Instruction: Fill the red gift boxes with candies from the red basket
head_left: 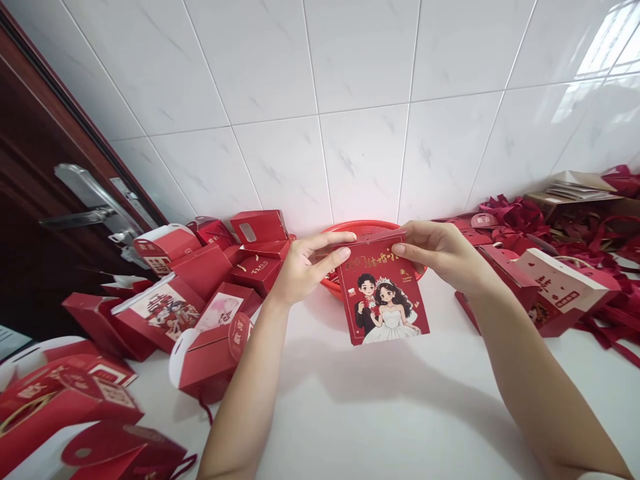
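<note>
A red gift box [385,293] printed with a cartoon bride and groom and gold lettering hangs upright in front of me, above the white table [360,413]. My left hand [311,263] pinches its upper left corner between thumb and fingers. At the upper right corner my right hand [440,253] grips it too, thumb on the front and fingers behind the top edge. How far the box is folded cannot be made out, as only its front panel and a sliver of the top show. Behind it stands a red plastic basket [367,225], its contents mostly hidden.
Several red gift boxes [200,280] crowd the left side, some with lids up. On the right are more boxes [555,287], tangled dark red ribbons [520,217] and a cardboard box [575,197] topped with papers. A tiled wall [365,160] rises behind; a door handle [87,213] is left.
</note>
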### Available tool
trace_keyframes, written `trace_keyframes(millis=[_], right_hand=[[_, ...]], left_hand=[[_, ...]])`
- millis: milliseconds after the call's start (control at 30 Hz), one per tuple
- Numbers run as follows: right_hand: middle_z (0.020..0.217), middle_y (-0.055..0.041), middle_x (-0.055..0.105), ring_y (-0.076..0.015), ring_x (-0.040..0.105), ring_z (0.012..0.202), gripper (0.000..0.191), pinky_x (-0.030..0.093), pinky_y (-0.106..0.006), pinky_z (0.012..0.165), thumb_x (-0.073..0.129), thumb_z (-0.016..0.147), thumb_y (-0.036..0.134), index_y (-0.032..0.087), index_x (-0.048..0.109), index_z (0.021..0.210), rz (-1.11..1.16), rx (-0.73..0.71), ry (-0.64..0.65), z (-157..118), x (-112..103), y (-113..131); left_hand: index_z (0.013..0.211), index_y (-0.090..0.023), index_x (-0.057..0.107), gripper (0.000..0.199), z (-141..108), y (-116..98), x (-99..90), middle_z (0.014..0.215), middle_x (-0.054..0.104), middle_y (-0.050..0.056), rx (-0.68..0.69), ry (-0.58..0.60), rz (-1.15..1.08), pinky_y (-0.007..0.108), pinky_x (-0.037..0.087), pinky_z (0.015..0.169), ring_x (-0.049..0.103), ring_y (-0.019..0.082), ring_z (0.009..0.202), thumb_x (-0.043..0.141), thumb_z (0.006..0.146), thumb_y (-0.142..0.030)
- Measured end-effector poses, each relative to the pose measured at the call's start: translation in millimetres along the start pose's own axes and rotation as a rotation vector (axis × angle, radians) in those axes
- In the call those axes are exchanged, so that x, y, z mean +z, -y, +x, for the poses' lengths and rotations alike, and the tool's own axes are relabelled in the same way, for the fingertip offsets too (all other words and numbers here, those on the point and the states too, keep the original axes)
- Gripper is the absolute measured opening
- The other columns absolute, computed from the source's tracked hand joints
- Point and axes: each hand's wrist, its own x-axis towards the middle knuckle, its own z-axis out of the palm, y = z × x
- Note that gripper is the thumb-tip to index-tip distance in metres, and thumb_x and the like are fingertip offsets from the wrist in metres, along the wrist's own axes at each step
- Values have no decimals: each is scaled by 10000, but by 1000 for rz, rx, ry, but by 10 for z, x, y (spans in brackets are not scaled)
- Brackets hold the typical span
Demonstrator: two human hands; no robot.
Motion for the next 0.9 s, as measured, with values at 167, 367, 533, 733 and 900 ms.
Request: trace_keyframes(millis=[167, 367, 533, 733, 900], right_hand=[[699, -9, 646, -96, 531, 530, 371, 416, -216, 436, 772, 784, 517, 166, 682, 866, -3, -1, -47, -2, 12, 22], [705, -1, 627, -62, 462, 464, 396, 393, -210, 403, 774, 782, 525, 151, 673, 864, -3, 1, -38, -15, -3, 28], [603, 25, 568, -81, 495, 458, 420, 413, -217, 436, 735, 809, 575, 163, 662, 846, -40, 8, 10, -31, -38, 33], [560, 46, 510, -76, 456, 445, 412, 395, -205, 422, 659, 876, 578, 171, 616, 839, -79, 3, 4, -16, -55, -17], [596, 39, 516, -69, 446, 476, 362, 367, -195, 427, 656, 897, 512, 158, 613, 833, -107, -84, 19, -39, -33, 3]], left_hand=[[1136, -219, 771, 397, -5, 14, 8, 1197, 753, 77, -35, 46, -80, 344, 617, 879, 725, 264, 1050, 789, 789, -410], [1063, -211, 800, 341, -15, 13, 25, 1100, 783, 79, -22, 6, -90, 317, 647, 816, 752, 265, 996, 824, 753, -353], [1032, -207, 807, 323, -23, 4, 35, 1065, 788, 79, -11, -24, -71, 318, 658, 791, 769, 263, 934, 840, 733, -327], [1019, -200, 810, 314, -24, 8, 74, 981, 801, 77, -29, 6, -82, 323, 664, 767, 780, 256, 856, 843, 724, -301], [915, -196, 827, 188, -27, -53, 74, 933, 806, 69, 21, -24, -72, 299, 658, 775, 780, 246, 861, 812, 749, -282]])
